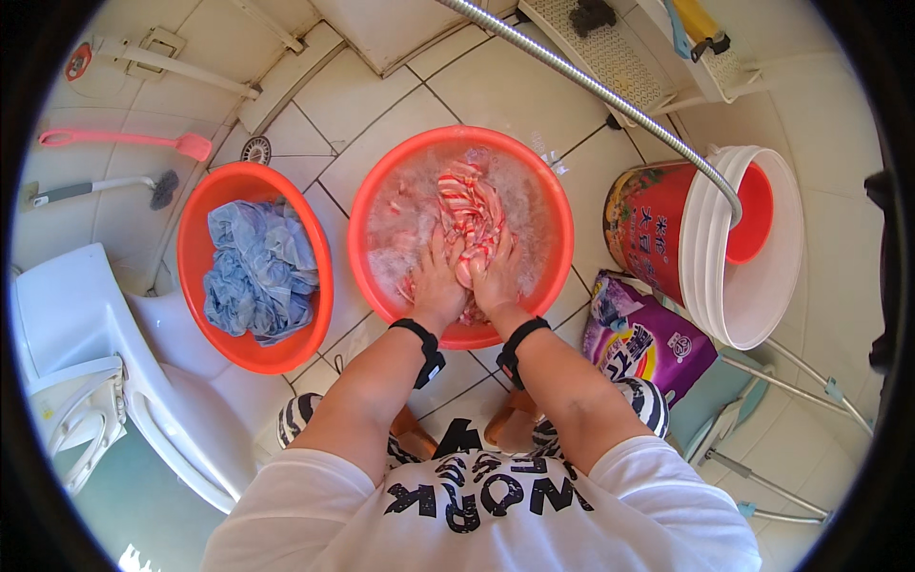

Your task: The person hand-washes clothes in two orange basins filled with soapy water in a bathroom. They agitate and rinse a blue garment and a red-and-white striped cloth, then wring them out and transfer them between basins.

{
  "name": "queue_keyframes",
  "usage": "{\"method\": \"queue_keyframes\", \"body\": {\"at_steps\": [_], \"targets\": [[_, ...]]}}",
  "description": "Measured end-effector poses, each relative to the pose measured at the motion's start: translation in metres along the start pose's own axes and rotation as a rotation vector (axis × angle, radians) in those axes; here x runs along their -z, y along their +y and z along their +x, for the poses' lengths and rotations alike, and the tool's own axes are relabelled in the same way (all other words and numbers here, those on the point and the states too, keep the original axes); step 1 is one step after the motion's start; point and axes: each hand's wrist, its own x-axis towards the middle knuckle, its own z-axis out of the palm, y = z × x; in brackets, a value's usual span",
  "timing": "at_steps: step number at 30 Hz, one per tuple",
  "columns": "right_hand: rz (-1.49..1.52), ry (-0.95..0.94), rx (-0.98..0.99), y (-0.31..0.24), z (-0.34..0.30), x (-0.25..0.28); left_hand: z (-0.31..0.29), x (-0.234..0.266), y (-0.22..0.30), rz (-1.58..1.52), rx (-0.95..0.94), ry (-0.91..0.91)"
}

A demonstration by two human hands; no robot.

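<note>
We've got bare tile only above the suds basin [376,205]. Left is blocked by the laundry basin [195,229], touching; right by the bucket stack [701,243] and purple detergent bag [643,343]. Shower hose [591,86] crosses overhead.

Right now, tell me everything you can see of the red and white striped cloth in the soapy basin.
The striped cloth is red and white, soft fabric, wet and bunched into folds. It lies in the middle of the orange-red basin, partly sunk in foamy water. The left hand and the right hand press on its near end, fingers spread over it. Its far end rises out of the suds. Its full shape cannot be told.
</note>
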Motion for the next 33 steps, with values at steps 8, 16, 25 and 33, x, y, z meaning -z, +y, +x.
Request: {"method": "queue_keyframes", "body": {"at_steps": [8, 16, 25, 33], "targets": [[-0.214, -0.195, -0.189, -0.021, 0.085, 0.001, 0.057, 0.015, 0.016, -0.190, 0.145, 0.006], [-0.131, -0.165, -0.046, -0.029, 0.132, 0.012, 0.064, 0.037, -0.001, -0.245, -0.008, 0.173], [-0.026, 0.120, 0.862, -0.051, -0.046, 0.034, 0.083, 0.093, -0.072, -0.658, 0.149, 0.064], [0.170, 0.280, 0.380, -0.014, -0.068, 0.025, -0.045, 0.038, -0.024, -0.277, -0.061, 0.336]]}}
